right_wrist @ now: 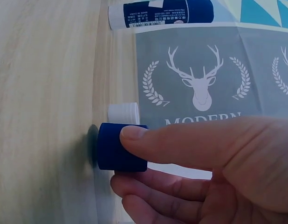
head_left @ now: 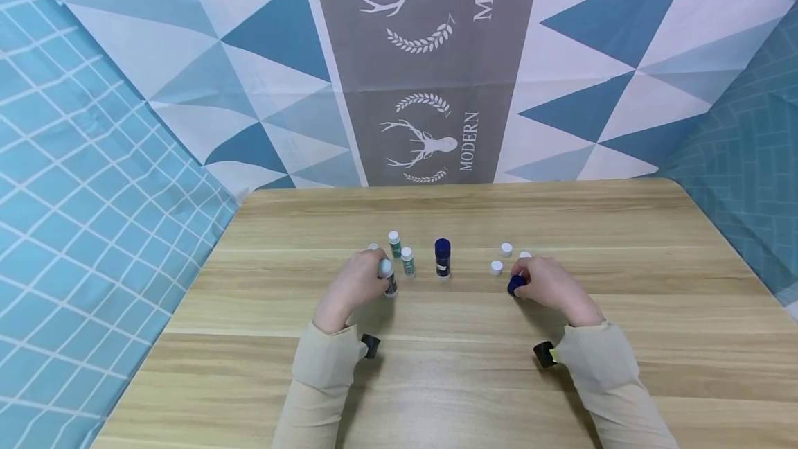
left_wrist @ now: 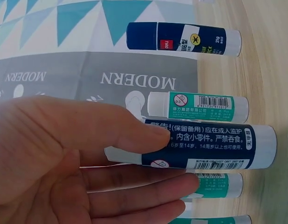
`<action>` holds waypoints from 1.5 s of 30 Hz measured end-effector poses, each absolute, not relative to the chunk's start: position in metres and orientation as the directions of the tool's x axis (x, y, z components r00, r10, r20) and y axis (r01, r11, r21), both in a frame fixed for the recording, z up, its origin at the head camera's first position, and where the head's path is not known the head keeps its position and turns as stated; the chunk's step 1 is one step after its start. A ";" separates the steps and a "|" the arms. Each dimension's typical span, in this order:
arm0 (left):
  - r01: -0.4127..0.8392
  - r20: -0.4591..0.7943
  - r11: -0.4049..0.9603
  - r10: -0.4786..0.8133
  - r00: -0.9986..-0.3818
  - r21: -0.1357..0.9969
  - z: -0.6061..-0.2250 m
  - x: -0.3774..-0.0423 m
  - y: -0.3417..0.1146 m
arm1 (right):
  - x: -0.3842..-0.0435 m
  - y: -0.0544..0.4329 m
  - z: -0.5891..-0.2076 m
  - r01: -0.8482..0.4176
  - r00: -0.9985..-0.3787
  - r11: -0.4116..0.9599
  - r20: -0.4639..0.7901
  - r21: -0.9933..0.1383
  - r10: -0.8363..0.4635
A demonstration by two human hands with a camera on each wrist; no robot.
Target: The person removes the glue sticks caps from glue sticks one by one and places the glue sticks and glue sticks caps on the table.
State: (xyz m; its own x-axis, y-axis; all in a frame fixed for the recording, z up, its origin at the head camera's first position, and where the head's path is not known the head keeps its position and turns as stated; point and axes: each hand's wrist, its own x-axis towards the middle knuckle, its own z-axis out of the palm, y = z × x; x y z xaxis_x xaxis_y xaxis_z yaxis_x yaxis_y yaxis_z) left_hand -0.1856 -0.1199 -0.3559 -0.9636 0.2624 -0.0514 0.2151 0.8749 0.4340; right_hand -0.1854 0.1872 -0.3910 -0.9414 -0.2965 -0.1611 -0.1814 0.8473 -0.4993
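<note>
My left hand [head_left: 357,284] pinches a dark blue glue stick [left_wrist: 209,144] near its uncapped, whitish top, thumb on one side and fingers on the other. It stands upright in the head view, white base down. Close behind it are green glue sticks [head_left: 408,263] with white tops, one of them partly hidden by the hand. Over on the right, my right hand [head_left: 551,288] pinches a dark blue cap [right_wrist: 120,147] between thumb and fingers, close over the table. White caps [head_left: 506,249] lie just beyond that hand, one partly covered by it.
Between the hands and slightly farther back, a second dark blue glue stick [head_left: 442,259] stands upright with its blue cap on. The wooden table [head_left: 436,366] ends at the back against a patterned cloth [head_left: 430,68]. Blue cloth [head_left: 81,179] hangs along the left side.
</note>
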 end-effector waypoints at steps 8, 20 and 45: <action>0.213 -0.048 0.877 0.258 -0.965 0.430 -0.357 -0.186 -0.121 | -0.186 0.187 -0.394 -0.192 -0.941 0.846 -0.151 -0.497 -0.302; 0.219 -0.034 0.886 0.255 -0.966 0.409 -0.358 -0.187 -0.122 | -0.186 0.188 -0.397 -0.211 -0.939 0.847 -0.138 -0.488 -0.313; 0.230 -0.011 0.891 0.255 -0.967 0.392 -0.358 -0.185 -0.122 | -0.189 0.192 -0.399 -0.214 -0.945 0.853 -0.118 -0.476 -0.303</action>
